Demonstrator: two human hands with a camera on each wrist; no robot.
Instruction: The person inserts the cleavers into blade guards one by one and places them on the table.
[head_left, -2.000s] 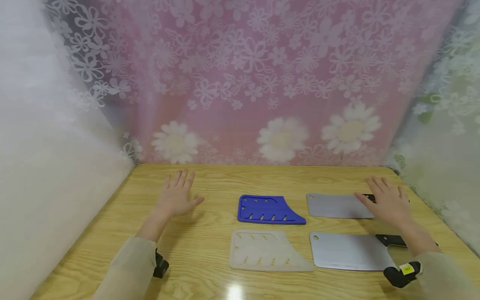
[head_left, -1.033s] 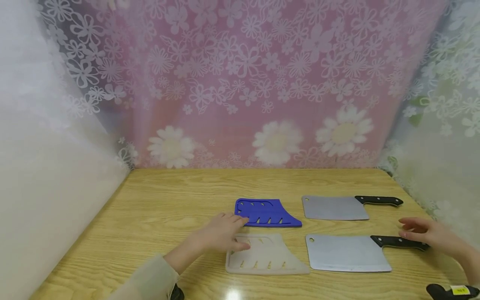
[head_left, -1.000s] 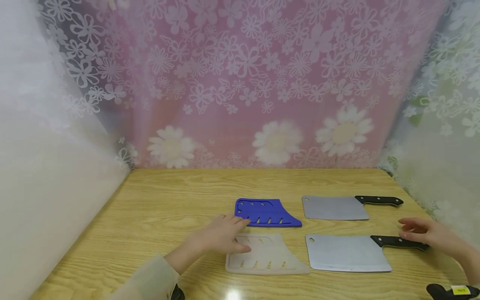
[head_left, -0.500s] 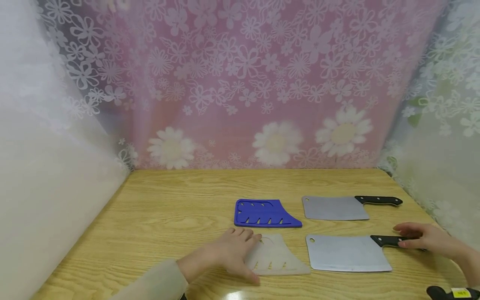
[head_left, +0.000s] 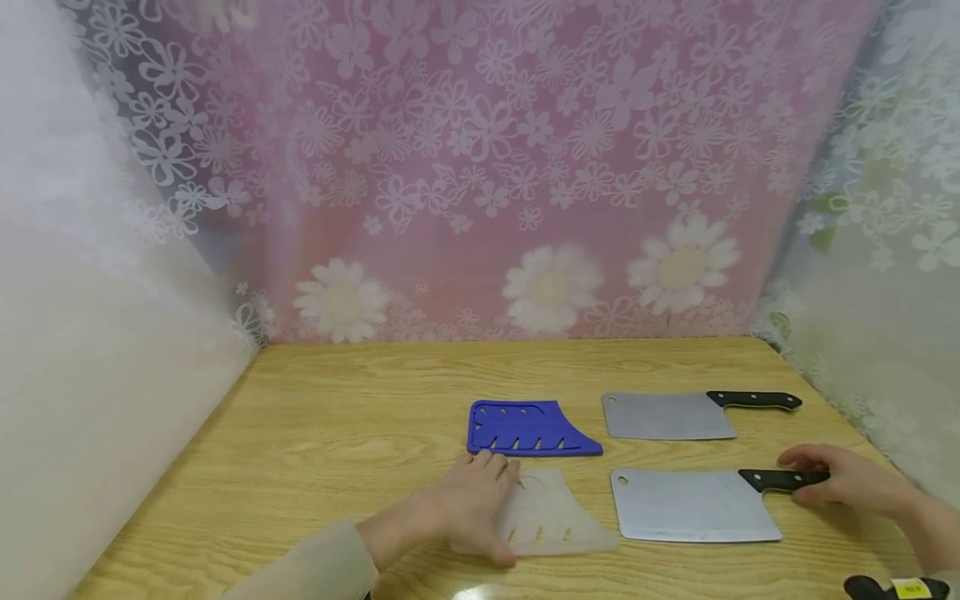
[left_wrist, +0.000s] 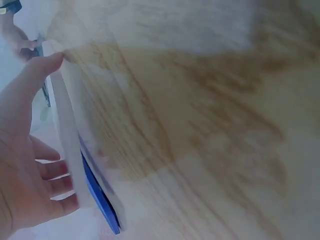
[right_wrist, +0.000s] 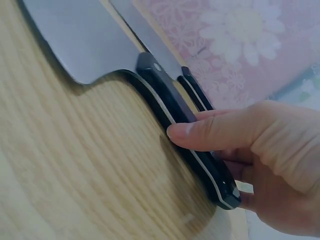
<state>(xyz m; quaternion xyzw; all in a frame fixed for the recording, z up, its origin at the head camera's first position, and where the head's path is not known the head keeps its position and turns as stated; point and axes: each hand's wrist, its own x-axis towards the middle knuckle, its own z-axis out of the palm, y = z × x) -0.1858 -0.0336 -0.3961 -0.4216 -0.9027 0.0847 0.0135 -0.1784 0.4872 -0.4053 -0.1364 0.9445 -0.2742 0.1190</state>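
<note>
Two cleavers lie on the table at the right, blades toward the left. My right hand (head_left: pixel 843 479) grips the black handle of the nearer cleaver (head_left: pixel 693 507); in the right wrist view the thumb presses one side of the handle (right_wrist: pixel 165 90) and the fingers wrap the other. My left hand (head_left: pixel 476 508) spans the translucent white blade cover (head_left: pixel 558 521), thumb at its near edge and fingers at its far edge, hiding its left part. The blue blade cover (head_left: pixel 532 429) lies flat just behind it. Behind the nearer cleaver, the farther cleaver (head_left: pixel 667 415) rests untouched.
The wood-grain table (head_left: pixel 330 417) stretches to a pink floral curtain (head_left: pixel 450 208) at the back. A white sheet (head_left: pixel 112 333) hangs on the left and a pale floral sheet (head_left: pixel 892 333) on the right.
Both hands have come down from flat, spread poses. My left hand has moved right onto the white cover and taken hold of its edges; my right hand has closed round the nearer cleaver's handle.
</note>
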